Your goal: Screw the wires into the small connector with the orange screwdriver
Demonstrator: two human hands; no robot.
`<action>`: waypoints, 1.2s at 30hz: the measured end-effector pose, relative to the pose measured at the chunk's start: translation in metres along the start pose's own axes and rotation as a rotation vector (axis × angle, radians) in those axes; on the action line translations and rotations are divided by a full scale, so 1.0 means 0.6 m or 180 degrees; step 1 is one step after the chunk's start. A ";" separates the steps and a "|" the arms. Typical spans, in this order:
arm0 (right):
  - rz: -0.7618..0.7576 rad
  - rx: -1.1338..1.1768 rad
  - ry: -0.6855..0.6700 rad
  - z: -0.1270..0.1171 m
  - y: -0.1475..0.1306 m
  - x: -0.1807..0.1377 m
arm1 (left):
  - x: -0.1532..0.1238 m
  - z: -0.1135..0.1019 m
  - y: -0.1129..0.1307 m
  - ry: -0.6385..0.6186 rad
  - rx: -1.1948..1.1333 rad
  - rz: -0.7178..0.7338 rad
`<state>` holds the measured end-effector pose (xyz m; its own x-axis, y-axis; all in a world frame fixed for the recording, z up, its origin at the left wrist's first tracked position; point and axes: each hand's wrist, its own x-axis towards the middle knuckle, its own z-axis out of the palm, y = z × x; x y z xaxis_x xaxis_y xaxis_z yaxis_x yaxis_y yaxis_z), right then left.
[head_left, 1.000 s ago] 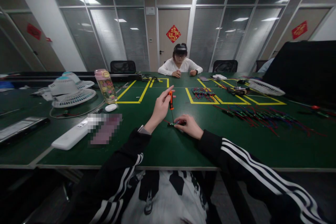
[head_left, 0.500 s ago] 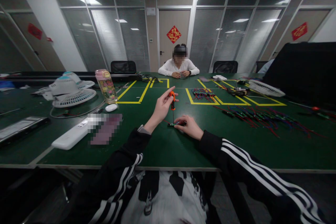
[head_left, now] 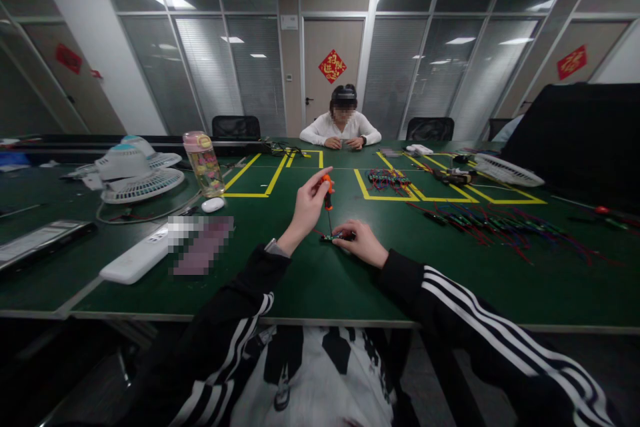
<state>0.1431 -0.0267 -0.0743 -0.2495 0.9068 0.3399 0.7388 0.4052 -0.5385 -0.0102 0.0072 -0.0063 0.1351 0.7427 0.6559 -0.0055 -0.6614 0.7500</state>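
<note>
Left hand: my left hand [head_left: 306,208] pinches the orange-handled screwdriver [head_left: 327,192] at its top, shaft upright, tip down on the small board [head_left: 336,236].
Right hand: my right hand [head_left: 364,242] lies curled over the small board's right end, pressing it to the green table [head_left: 310,280].
Board: near centre of the table, between my hands.
Far right: loose wired boards [head_left: 495,221].

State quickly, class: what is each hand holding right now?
Left hand: closed on the orange screwdriver, held upright.
Right hand: gripping the small circuit board on the green table.
</note>
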 end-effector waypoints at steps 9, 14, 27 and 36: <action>-0.0011 -0.0005 0.0001 -0.003 -0.004 -0.001 | -0.007 0.002 0.007 -0.0243 0.0139 0.0209; -0.0040 -0.0009 0.0007 -0.001 0.000 -0.001 | -0.007 0.002 0.002 0.0073 0.0273 0.0193; -0.0042 0.0008 -0.0013 -0.001 -0.001 -0.001 | -0.003 -0.001 -0.001 0.0221 0.0346 0.0221; -0.0042 -0.0011 0.0007 -0.002 -0.001 -0.001 | -0.003 0.001 0.005 0.0000 0.0076 0.0110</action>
<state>0.1433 -0.0279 -0.0732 -0.2579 0.9011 0.3485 0.7377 0.4166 -0.5312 -0.0101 0.0037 -0.0053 0.1352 0.7193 0.6814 0.0136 -0.6890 0.7246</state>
